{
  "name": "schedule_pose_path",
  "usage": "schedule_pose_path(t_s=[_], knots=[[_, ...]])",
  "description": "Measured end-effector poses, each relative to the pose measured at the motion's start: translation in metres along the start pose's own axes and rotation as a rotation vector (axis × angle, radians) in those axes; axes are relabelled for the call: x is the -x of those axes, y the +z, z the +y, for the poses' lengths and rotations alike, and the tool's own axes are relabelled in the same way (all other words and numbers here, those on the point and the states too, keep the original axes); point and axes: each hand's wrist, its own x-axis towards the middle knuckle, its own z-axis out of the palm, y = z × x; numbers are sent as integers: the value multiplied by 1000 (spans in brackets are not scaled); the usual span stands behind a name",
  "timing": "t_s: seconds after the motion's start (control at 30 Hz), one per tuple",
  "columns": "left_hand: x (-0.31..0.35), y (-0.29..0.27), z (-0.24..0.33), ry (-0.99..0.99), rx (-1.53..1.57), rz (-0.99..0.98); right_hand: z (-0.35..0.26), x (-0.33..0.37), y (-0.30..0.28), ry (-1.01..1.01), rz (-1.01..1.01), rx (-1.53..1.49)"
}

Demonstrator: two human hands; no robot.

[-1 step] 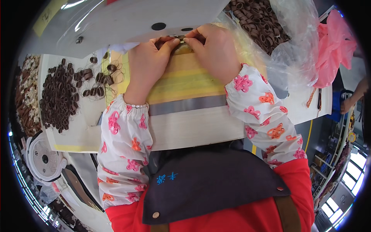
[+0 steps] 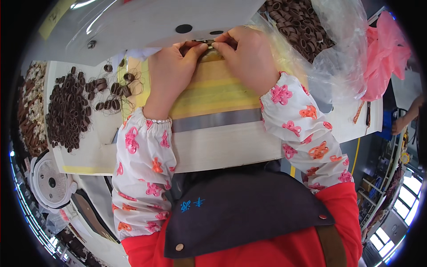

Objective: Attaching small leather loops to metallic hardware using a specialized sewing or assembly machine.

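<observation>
one small piece (image 2: 210, 46), at the fingertips of left hand (image 2: 172, 71) and right hand (image 2: 249, 58), mostly hidden by them; shows only as a glint, brownish and pale. lies straight ahead, in the narrow gap between two thumb tips, just beside the near edge of one white machine (image 2: 147, 26). cannot tell its long axis or full shape. equally near to left and right: one thumb on each side, neither nearer. left hand: narrow pinch, thumb to forefinger, apparently on the small piece; right hand: the same, from the opposite side.

on the machine's face, two dark ovals (image 2: 183, 29). nearer the body, one yellow-taped panel (image 2: 200, 89) and one grey strip (image 2: 218, 121), on one pale worktop (image 2: 222, 153).

to the left, one heap of dark rings (image 2: 66, 113), too many to count; nearer the left wrist, about a dozen loose rings (image 2: 115, 105) with fine threads. to the right, one clear bag (image 2: 342, 44) with bagged rings (image 2: 302, 31), likewise uncountable; beside that, one pink bag (image 2: 384, 58); below, one twisted cord (image 2: 358, 112) next to one dark slim tool (image 2: 368, 113). farther out: two flowered sleeves (image 2: 144, 187), one dark apron (image 2: 240, 209), one white fan (image 2: 51, 182), one other person's arm (image 2: 407, 119).
</observation>
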Motion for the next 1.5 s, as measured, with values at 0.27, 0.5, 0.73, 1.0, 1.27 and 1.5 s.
schedule_pose_path(t_s=[0.27,0.5,0.73,1.0,1.27,1.5], knots=[[-3,1,-7,51,-63,-2,0,-7,-5,3,-100,104],[-4,1,-8,24,-42,-10,2,-9,-5,72,-135,103],[-3,1,-10,54,17,19,2,-8,-3,21,-117,111],[-1,-3,-5,159,-119,16,8,-6,-2,-43,-93,108],[38,-2,1,415,-120,4,-6,9,-8,212,-171,-136],[50,-9,10,476,-23,-88,-17,18,-18,439,-368,-481]])
